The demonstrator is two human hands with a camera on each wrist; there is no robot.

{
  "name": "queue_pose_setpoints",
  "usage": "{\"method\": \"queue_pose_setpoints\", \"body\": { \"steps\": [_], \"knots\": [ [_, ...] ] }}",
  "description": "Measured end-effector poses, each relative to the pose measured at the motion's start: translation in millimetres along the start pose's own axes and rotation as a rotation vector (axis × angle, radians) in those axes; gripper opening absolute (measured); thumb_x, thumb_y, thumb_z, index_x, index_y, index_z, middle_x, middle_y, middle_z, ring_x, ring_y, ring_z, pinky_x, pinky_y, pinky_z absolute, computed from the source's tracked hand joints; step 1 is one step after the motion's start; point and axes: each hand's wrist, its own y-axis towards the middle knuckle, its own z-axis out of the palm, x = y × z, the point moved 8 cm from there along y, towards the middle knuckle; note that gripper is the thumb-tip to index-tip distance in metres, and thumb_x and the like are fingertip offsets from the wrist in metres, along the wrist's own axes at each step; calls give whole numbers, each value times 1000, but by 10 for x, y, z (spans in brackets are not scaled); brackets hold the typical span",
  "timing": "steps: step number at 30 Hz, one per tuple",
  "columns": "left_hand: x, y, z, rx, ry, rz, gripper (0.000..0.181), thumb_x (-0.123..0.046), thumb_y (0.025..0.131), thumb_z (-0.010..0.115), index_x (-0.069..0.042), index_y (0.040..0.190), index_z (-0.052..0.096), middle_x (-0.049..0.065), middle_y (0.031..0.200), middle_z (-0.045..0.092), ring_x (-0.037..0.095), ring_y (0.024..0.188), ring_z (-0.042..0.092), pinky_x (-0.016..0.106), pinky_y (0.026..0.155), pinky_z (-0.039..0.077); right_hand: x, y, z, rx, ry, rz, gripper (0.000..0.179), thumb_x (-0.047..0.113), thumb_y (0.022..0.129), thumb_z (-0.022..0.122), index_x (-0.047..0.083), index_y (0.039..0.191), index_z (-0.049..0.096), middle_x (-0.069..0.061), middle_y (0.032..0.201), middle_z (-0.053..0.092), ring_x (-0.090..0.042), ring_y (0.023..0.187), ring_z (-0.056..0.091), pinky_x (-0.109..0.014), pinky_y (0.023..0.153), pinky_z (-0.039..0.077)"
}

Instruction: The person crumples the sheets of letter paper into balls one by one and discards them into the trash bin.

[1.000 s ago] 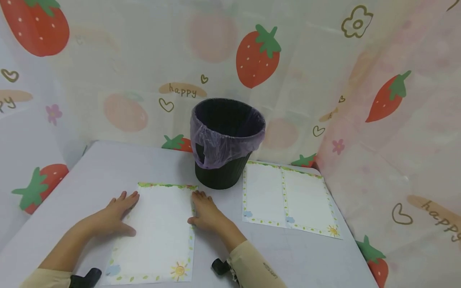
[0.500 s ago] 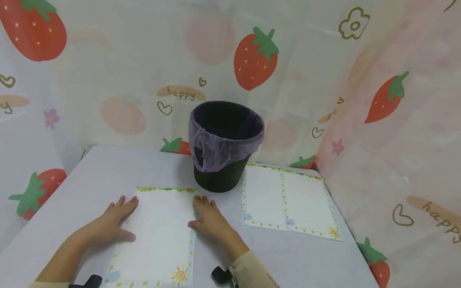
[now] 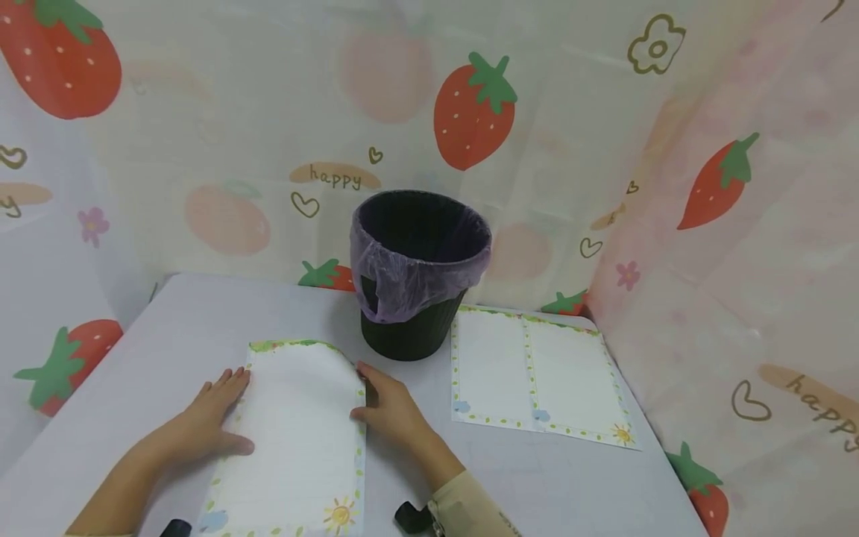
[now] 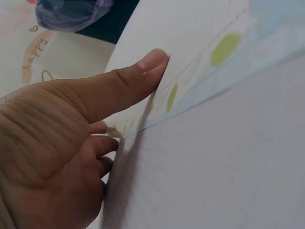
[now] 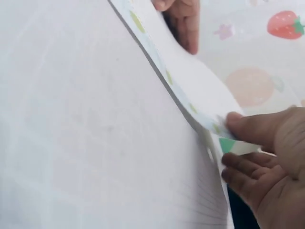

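A white sheet of paper point(image 3: 295, 432) with a printed leaf border and a sun lies on the table in front of me. My right hand point(image 3: 397, 414) pinches its right edge near the top, where the sheet bows up off the table. In the right wrist view the thumb point(image 5: 255, 128) is on the paper's upper face and the other fingers are lower, partly behind it. My left hand point(image 3: 197, 425) rests along the left edge, fingers extended. Its thumb point(image 4: 128, 83) lies over the border in the left wrist view.
A black bin point(image 3: 406, 339) with a purple liner point(image 3: 429, 287) stands beyond the paper. Right of it lie more white sheets point(image 3: 570, 373) with the same border, apparently overlapping. Strawberry-printed curtains point(image 3: 235, 112) enclose the white table point(image 3: 537, 492) at the back and sides.
My right hand has gone from lying flat by the right edge to gripping it, and the sheet's top right corner has curled upward. The left hand stays nearly in place.
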Motion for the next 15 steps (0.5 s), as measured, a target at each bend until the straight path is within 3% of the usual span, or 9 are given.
{"method": "queue_pose_setpoints", "body": {
  "steps": [4,7,10,12,15],
  "knots": [
    [40,13,-13,-40,-23,-94,130,-52,72,87,-4,164,9,36,164,11,63,147,3,77,114,7,16,0,-56,-61,250,33,80,4,85,83,9,155,44,-3,152,55,-17,122,66,-28,96,56],
    [47,29,-97,-134,-70,-141,116,-47,81,83,-8,165,12,32,160,31,59,147,18,76,113,17,5,7,-65,-80,345,50,78,0,84,82,7,153,46,-7,149,57,-18,118,68,-27,91,58],
    [62,23,-208,-258,-137,-175,95,-36,90,78,-4,162,24,26,142,54,50,141,39,70,112,30,-22,31,-72,-94,428,58,76,-3,84,81,6,152,47,-9,146,59,-18,113,70,-26,87,59],
    [63,10,-274,-329,-163,-172,82,-32,94,76,1,157,35,22,127,63,39,127,55,52,108,43,-45,53,-71,-95,493,63,77,-5,84,80,5,152,46,-11,140,62,-17,108,72,-25,83,60],
    [75,-11,-340,-400,-203,-168,73,-32,94,76,5,149,45,17,118,66,16,106,64,23,90,52,-55,77,-76,-83,567,64,76,-7,83,79,2,151,47,-12,125,68,-14,96,72,-24,78,60]
  ]
}}
